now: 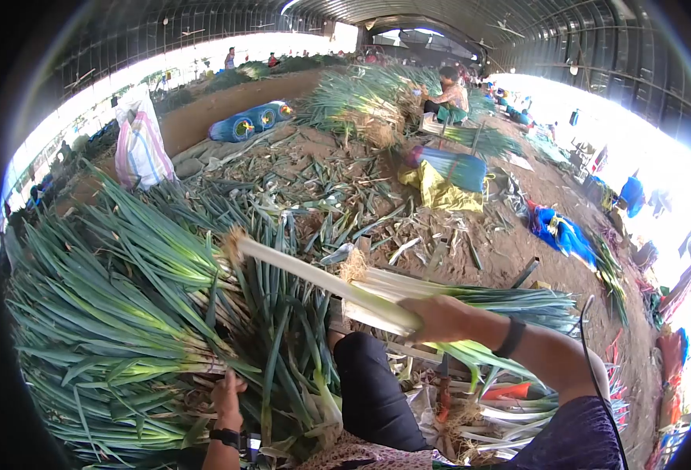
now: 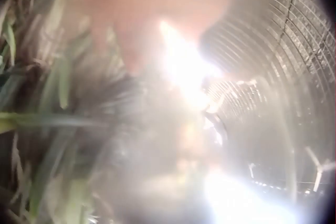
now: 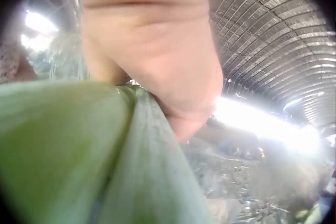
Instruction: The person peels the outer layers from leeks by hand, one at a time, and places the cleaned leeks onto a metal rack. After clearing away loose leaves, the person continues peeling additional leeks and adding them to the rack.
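Note:
My right hand grips a long green onion near where its white stalk turns green. The stalk points forward and left, ending in a rooty tip. In the right wrist view, broad green leaves fan out below the curled hand. At the lower left, my left hand is beside a big pile of green onions, with no onion visible in its fingers. The left wrist view is blurred, with the hand at its top. Trimmed green onions lie stacked beneath my right hand, leaves to the right.
Loose leaf scraps litter the ground ahead. A wrapped bundle lies on a yellow sack. Farther back are blue-wrapped bundles, a striped sack and a seated person. My dark-clad knee is between my hands.

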The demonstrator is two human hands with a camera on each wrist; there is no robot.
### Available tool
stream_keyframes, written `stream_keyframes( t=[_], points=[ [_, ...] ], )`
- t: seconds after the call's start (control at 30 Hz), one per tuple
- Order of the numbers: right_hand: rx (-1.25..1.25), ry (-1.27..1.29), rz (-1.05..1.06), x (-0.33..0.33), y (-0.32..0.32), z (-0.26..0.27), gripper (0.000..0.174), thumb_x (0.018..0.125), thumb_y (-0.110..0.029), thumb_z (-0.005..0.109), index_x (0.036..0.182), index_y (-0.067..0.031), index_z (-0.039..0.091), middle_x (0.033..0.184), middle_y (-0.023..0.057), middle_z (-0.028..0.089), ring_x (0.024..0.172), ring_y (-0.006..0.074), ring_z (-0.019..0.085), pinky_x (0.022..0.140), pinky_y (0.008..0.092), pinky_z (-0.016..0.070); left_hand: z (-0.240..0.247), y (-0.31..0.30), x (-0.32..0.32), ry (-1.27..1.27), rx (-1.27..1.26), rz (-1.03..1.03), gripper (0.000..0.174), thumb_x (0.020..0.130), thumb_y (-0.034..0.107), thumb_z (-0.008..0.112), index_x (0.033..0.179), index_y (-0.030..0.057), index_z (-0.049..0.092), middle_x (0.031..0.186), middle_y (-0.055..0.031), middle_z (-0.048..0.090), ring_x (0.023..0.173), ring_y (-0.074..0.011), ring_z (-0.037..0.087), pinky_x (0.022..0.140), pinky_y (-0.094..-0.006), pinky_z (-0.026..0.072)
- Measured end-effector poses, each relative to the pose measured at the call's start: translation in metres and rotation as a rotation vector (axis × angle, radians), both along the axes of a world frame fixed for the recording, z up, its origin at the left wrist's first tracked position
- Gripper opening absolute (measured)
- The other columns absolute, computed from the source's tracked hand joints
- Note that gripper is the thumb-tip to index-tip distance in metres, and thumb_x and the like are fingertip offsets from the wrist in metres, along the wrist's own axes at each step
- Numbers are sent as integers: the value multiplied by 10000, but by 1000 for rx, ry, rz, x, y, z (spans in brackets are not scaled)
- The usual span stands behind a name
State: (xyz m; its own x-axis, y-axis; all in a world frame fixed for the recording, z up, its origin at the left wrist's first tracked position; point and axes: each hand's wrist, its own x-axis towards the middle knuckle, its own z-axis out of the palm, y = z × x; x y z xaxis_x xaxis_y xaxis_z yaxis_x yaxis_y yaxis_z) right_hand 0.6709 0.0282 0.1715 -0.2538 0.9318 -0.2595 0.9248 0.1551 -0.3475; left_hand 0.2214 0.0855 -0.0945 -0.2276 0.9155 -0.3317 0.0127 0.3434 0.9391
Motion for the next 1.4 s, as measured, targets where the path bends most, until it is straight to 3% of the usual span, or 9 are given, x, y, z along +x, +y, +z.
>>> stream_keyframes(
  t=[0.13,0.27,0.43,0.6,0.8,0.97,1.1,1.2,1.4],
  points=[
    [109,80,148,-50,31,-4,566,768,-356,685,1211,-71,479,848,192,641,845,362,624,757,437,464,114,-14,89,-395,247,-547,477,978,335,413,1403,134,334,1344,-136,444,1288,-251,391,1037,-464,307],
    [-95,232,323,-102,46,-10,497,798,-385,662,1172,-74,557,891,182,645,847,384,613,747,431,458,177,-4,145,-1286,153,-463,339,966,308,478,1236,105,452,1206,-133,544,1191,-287,481,1006,-480,373],
    [-13,371,105,-98,68,8,358,873,-313,573,1125,-60,609,1016,141,665,945,227,644,788,302,508,171,2,122,-1233,186,-290,329,906,428,535,999,113,524,1038,-85,615,1115,-275,539,910,-540,447],
    [250,212,210,-113,32,-21,341,830,-351,617,1024,-71,614,929,143,653,858,337,638,735,421,509,159,-5,127,-1213,172,-254,288,923,389,521,999,111,516,1043,-77,592,1104,-278,544,934,-577,424],
    [57,70,100,-118,-3,-60,491,774,-316,650,1172,-71,501,961,145,641,904,344,621,756,442,483,152,-13,142,-1224,46,-226,275,923,377,534,935,103,515,987,-79,616,1104,-281,556,899,-542,468],
    [-66,8,53,-84,-29,-64,465,780,-343,635,1175,-122,531,890,138,654,847,328,639,739,431,494,143,20,108,-1317,267,-83,194,934,189,517,782,86,453,680,-22,428,630,-185,460,759,-402,468],
    [-303,-52,35,-46,-46,-57,459,783,-389,624,1161,-138,555,849,135,664,798,310,649,732,415,503,125,48,38,-1225,246,392,273,893,235,587,712,102,432,607,-20,413,552,-170,440,618,-327,475],
    [-272,50,38,-13,-63,-34,481,775,-402,631,1171,-139,554,858,133,667,788,299,650,735,400,505,76,52,3,-1131,223,242,333,915,200,555,631,129,395,528,-2,366,510,-134,421,533,-278,409],
    [129,-319,-109,108,-73,66,395,659,-299,715,1012,-129,664,863,101,670,818,277,642,733,394,482,30,56,21,-902,72,406,253,946,209,506,724,121,421,698,0,467,603,-138,426,699,-305,425]
  ],
)
